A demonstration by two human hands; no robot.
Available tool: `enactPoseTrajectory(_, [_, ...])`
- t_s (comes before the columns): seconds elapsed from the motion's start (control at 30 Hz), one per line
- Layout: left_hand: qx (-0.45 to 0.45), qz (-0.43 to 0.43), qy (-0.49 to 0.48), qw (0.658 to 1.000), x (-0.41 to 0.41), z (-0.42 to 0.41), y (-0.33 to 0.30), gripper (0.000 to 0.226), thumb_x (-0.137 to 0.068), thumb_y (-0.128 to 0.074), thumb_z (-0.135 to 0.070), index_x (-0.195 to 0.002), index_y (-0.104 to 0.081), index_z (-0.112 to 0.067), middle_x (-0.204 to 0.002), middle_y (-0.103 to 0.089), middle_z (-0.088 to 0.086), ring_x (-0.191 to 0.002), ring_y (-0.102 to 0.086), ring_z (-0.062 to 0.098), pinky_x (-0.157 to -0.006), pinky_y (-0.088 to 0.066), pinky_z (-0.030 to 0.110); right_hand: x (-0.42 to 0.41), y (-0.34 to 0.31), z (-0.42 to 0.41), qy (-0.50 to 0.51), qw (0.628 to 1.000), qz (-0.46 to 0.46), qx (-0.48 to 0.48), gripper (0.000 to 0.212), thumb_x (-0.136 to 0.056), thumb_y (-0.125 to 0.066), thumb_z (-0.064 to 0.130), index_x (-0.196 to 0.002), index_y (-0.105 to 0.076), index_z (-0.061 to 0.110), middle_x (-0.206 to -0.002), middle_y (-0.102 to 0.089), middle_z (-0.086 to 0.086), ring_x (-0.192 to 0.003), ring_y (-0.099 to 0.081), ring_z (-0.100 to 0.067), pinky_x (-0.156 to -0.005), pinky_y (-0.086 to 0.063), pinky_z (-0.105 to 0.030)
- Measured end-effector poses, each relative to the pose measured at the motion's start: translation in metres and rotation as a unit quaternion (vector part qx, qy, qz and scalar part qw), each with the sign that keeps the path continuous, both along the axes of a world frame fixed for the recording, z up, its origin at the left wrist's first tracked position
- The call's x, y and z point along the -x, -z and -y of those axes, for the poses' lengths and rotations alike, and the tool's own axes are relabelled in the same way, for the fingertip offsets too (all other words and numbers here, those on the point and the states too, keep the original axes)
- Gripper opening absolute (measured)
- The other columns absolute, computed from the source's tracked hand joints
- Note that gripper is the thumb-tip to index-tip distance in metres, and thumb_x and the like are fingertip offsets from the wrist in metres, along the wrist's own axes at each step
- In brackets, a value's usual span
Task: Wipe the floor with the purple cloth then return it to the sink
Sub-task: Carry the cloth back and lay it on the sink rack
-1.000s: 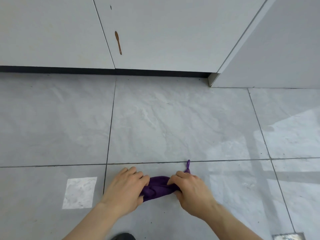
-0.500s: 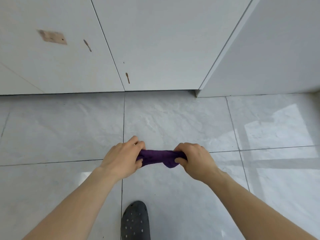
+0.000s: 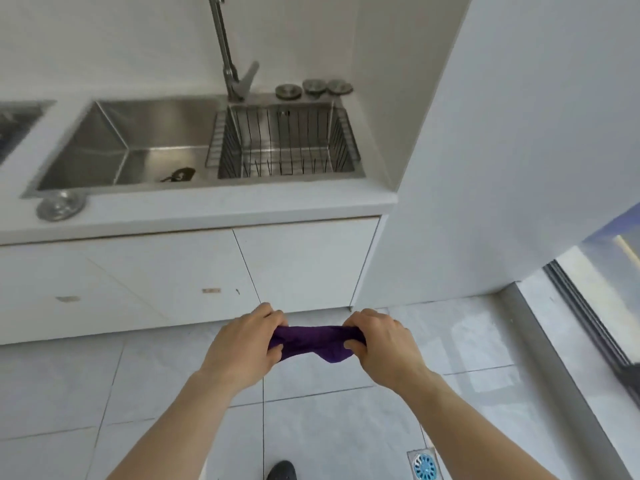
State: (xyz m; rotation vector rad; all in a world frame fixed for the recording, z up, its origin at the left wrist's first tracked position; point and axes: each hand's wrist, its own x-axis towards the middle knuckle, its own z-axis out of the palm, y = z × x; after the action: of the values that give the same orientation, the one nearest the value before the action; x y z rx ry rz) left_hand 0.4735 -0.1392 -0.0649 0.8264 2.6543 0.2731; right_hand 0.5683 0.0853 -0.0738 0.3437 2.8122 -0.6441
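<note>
Left hand (image 3: 242, 344) clenched on left end of purple cloth (image 3: 313, 342). Cloth held bunched, clear of floor (image 3: 346, 427), below counter level. Right hand (image 3: 382, 344) clenched on right end. Wiping judged complete; transfer to sink (image 3: 138, 147) outstanding.

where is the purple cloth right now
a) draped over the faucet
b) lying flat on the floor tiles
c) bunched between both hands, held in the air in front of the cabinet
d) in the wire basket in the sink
c: the purple cloth is stretched between the left hand and the right hand, off the floor, with the sink up ahead on the counter.
</note>
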Motion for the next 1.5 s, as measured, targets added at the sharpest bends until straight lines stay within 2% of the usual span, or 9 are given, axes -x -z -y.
enactPoseTrajectory(0.23, [-0.049,-0.069,-0.009,0.996,0.022,-0.006,-0.177,0.021,-0.090,-0.061,-0.031,-0.110,-0.058,-0.037,-0.110,-0.054,-0.016,-0.093,-0.061,0.017,-0.080,-0.049,0.034,0.023,-0.174,-0.008,0.008,0.997,-0.079,-0.023,0.019,-0.098,-0.059,0.025,-0.114,-0.064,0.031,-0.111,-0.065,0.009,-0.097,-0.063,-0.021,-0.081,-0.050,-0.034])
enactPoseTrajectory(0.47, [-0.078,-0.119,-0.005,0.990,0.057,0.003,-0.266,0.017,-0.088,-0.063,-0.032,-0.103,-0.059,-0.038,-0.105,-0.055,-0.016,-0.091,-0.060,0.017,-0.074,-0.043,0.032,0.061,-0.261,0.002,0.011,0.990,-0.134,-0.041,0.022,-0.097,-0.057,0.024,-0.116,-0.063,0.033,-0.115,-0.066,0.009,-0.103,-0.062,-0.022,-0.080,-0.046,-0.034])
enactPoseTrajectory(0.57, [-0.086,-0.127,-0.008,0.988,0.075,0.009,-0.290,0.018,-0.087,-0.064,-0.032,-0.104,-0.061,-0.037,-0.106,-0.055,-0.015,-0.092,-0.061,0.020,-0.076,-0.048,0.035,0.078,-0.283,0.009,0.013,0.987,-0.154,-0.048,0.021,-0.098,-0.057,0.024,-0.116,-0.064,0.032,-0.115,-0.066,0.009,-0.103,-0.062,-0.022,-0.076,-0.041,-0.032])
enactPoseTrajectory(0.73, [-0.095,-0.153,0.000,0.984,0.104,0.015,-0.313,0.017,-0.088,-0.063,-0.034,-0.104,-0.060,-0.036,-0.106,-0.056,-0.013,-0.085,-0.055,0.018,-0.071,-0.040,0.033,0.109,-0.312,0.015,0.022,0.982,-0.176,-0.061,0.021,-0.097,-0.058,0.024,-0.115,-0.063,0.033,-0.112,-0.066,0.008,-0.101,-0.062,-0.023,-0.077,-0.048,-0.037])
enactPoseTrajectory(0.83, [-0.109,-0.158,0.005,0.981,0.125,0.017,-0.321,0.014,-0.087,-0.063,-0.035,-0.101,-0.059,-0.037,-0.101,-0.053,-0.014,-0.086,-0.057,0.019,-0.073,-0.043,0.035,0.128,-0.321,0.017,0.025,0.980,-0.184,-0.073,0.021,-0.096,-0.058,0.025,-0.115,-0.063,0.034,-0.112,-0.067,0.008,-0.100,-0.062,-0.024,-0.080,-0.052,-0.039])
enactPoseTrajectory(0.97, [-0.121,-0.168,0.007,0.978,0.149,0.015,-0.325,0.016,-0.089,-0.063,-0.034,-0.104,-0.060,-0.035,-0.104,-0.055,-0.012,-0.083,-0.054,0.018,-0.073,-0.041,0.033,0.151,-0.325,0.016,0.032,0.976,-0.198,-0.085,0.021,-0.098,-0.056,0.024,-0.116,-0.063,0.034,-0.111,-0.067,0.007,-0.098,-0.062,-0.025,-0.073,-0.046,-0.035])
enactPoseTrajectory(1.1, [-0.130,-0.174,0.008,0.976,0.175,0.008,-0.327,0.016,-0.090,-0.063,-0.034,-0.106,-0.060,-0.037,-0.107,-0.056,-0.012,-0.093,-0.061,0.021,-0.078,-0.046,0.035,0.175,-0.329,0.011,0.039,0.973,-0.210,-0.085,0.022,-0.098,-0.056,0.023,-0.116,-0.063,0.033,-0.112,-0.067,0.006,-0.097,-0.062,-0.025,-0.071,-0.042,-0.033])
enactPoseTrajectory(1.3, [-0.131,-0.182,0.007,0.975,0.224,-0.012,-0.319,0.022,-0.090,-0.064,-0.035,-0.112,-0.061,-0.036,-0.112,-0.057,-0.013,-0.098,-0.065,0.021,-0.080,-0.048,0.035,0.224,-0.321,-0.007,0.046,0.972,-0.215,-0.083,0.023,-0.100,-0.056,0.023,-0.120,-0.063,0.032,-0.114,-0.067,0.005,-0.098,-0.063,-0.026,-0.072,-0.044,-0.034])
enactPoseTrajectory(1.5, [-0.126,-0.175,-0.002,0.977,0.293,-0.036,-0.293,0.025,-0.092,-0.064,-0.035,-0.116,-0.060,-0.033,-0.116,-0.057,-0.012,-0.096,-0.063,0.017,-0.077,-0.042,0.029,0.296,-0.296,-0.031,0.033,0.974,-0.214,-0.071,0.024,-0.101,-0.056,0.023,-0.123,-0.061,0.030,-0.114,-0.066,0.003,-0.098,-0.062,-0.025,-0.072,-0.043,-0.033])
